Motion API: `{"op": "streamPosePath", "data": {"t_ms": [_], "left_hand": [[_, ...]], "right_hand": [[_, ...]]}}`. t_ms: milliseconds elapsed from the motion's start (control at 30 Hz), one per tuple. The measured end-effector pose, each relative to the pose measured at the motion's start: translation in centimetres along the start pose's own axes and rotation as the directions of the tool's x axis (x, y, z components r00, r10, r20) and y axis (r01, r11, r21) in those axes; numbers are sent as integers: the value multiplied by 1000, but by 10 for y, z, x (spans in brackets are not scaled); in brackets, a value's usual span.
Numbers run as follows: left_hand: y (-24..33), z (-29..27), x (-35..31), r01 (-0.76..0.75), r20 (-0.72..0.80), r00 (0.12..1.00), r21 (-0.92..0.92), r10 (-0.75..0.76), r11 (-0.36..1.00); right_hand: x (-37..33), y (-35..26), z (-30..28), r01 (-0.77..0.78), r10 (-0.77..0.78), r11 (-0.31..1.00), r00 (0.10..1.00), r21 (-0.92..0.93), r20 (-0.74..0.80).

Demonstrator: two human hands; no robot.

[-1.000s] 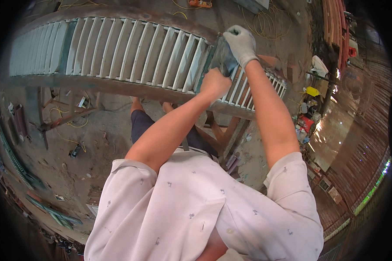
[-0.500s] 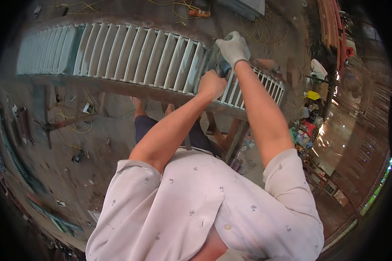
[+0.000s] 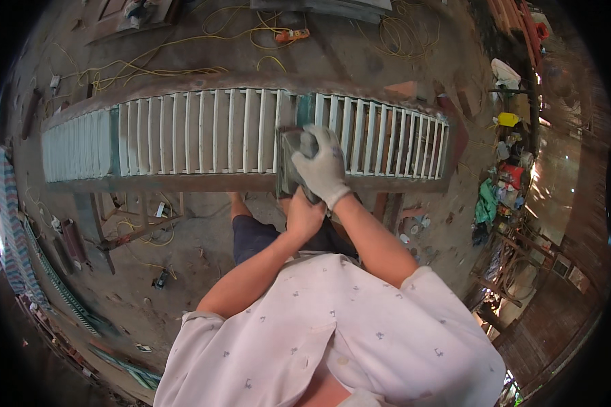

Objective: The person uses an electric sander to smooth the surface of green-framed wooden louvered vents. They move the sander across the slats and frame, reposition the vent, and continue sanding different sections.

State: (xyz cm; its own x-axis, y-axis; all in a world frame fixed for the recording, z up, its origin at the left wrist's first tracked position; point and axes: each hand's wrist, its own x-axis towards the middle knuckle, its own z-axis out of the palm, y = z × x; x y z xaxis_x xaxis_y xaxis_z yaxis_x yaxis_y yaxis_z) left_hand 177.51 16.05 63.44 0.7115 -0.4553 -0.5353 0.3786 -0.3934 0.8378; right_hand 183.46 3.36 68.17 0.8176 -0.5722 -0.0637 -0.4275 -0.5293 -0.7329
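Note:
A long slatted panel, like a louvred shutter, lies crosswise before me with pale slats in a dark brown frame. On it, right of the middle, rests a grey, blocky thing whose kind I cannot make out. My right hand, in a whitish glove, is closed over its upper right side. Bare and closed, my left hand is at its near end, by the panel's near edge. The left fingertips are partly hidden behind the gloved hand and the thing.
Wooden supports stand under the panel. Yellow cords and an orange socket block lie on the floor beyond. Several bottles, bags and a yellow container crowd the right side. Striped cloth hangs at the far left.
Both hands have come nearer to me and a little left with the grey thing. The view has shifted, so the panel's right part and more floor beyond it now show.

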Motion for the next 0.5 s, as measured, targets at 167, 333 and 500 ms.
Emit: {"op": "streamPosePath", "data": {"t_ms": [167, 333, 500], "left_hand": [[53, -12, 103, 16, 27, 1000, -43, -14, 999], [71, -20, 129, -17, 56, 998, -10, 17, 1000], [37, -18, 15, 175, 61, 983, -72, -171, 982]], "right_hand": [[107, -21, 2, -76, 75, 997, 997, -20, -29], [128, -33, -6, -155, 155, 988, 988, -23, 1], [12, -20, -4, -243, 233, 964, 968, 104, 96]]}}
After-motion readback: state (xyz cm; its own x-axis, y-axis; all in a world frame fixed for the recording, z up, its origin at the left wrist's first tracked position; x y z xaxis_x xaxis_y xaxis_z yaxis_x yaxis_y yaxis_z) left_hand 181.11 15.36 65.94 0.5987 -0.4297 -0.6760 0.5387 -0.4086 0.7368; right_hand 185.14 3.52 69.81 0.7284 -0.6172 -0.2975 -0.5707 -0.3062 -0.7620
